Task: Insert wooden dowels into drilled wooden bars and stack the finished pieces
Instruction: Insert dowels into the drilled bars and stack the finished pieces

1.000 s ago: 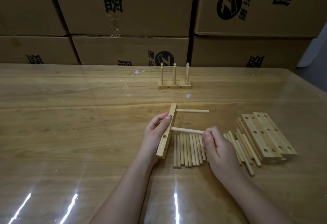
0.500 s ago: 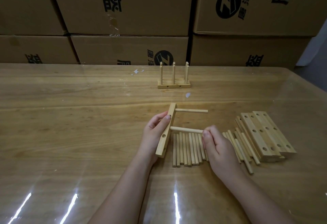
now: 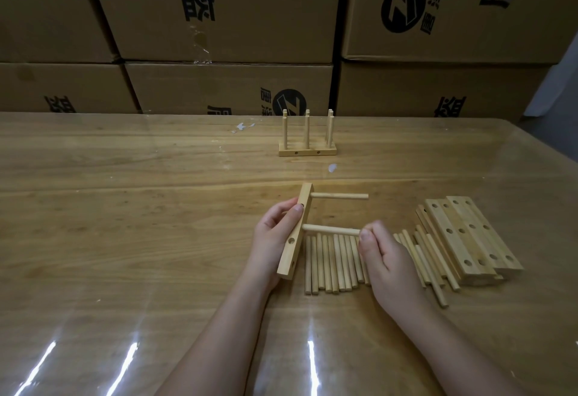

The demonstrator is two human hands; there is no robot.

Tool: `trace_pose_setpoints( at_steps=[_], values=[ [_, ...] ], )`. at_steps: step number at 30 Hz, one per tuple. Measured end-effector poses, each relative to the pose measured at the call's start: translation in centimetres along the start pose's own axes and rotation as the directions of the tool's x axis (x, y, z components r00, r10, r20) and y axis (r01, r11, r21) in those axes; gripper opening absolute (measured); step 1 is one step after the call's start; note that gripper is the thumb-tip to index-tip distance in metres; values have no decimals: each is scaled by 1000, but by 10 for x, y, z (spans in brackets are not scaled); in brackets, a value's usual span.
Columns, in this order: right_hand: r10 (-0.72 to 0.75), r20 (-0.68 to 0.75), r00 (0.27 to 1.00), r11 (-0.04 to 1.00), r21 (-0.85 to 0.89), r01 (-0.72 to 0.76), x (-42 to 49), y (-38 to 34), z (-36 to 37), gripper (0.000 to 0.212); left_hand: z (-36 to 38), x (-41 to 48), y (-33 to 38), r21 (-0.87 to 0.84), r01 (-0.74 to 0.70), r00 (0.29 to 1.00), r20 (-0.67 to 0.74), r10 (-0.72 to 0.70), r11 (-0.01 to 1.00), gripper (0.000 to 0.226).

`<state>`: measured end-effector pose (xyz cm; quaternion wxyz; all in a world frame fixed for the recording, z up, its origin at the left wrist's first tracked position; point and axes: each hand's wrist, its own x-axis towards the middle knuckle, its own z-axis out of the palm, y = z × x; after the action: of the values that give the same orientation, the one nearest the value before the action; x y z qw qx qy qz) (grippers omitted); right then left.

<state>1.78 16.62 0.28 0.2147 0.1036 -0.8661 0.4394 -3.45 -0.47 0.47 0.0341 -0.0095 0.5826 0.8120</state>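
One finished piece (image 3: 308, 149) is standing across the table (image 3: 125, 208). My left hand (image 3: 272, 239) is gripping a bar (image 3: 292, 248) with one dowel (image 3: 339, 196) seated. My right hand (image 3: 387, 258) is pinching a second dowel (image 3: 331, 229) into its middle hole. Loose dowels (image 3: 331, 264) and spare bars (image 3: 469, 239) are waiting.

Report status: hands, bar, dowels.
Left hand grips bar. Right hand pinches second dowel at mid-bar; first dowel seated. Nothing blocking.

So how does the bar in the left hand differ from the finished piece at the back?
The held bar is tilted on edge, its two dowels pointing sideways; the finished piece lies flat, dowels upright. The held bar has two dowels, the finished piece more. Both are pale wood.
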Motion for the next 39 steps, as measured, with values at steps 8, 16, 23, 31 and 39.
trace_pose_setpoints(
  at_steps=[8,16,23,31,39],
  values=[
    [20,8,1000,1000,23,-20,0,0,0,36,0,1,-2,3,-15,1000,4,15,1000,17],
    [41,21,999,998,56,-42,0,4,1,35,-1,2,-5,17,-37,999,-7,37,999,15],
    [-1,49,999,1000,3,1,-4,-3,6,26,-4,5,-4,-72,43,998,-32,-46,997,16],
    [-18,542,840,818,-475,324,-9,-3,18,78,-6,13,-6,-268,42,993,-98,-70,962,22],
    [-68,561,825,823,-436,364,-8,-4,22,57,-6,12,-6,-225,68,993,-78,-87,972,16]
  ],
)
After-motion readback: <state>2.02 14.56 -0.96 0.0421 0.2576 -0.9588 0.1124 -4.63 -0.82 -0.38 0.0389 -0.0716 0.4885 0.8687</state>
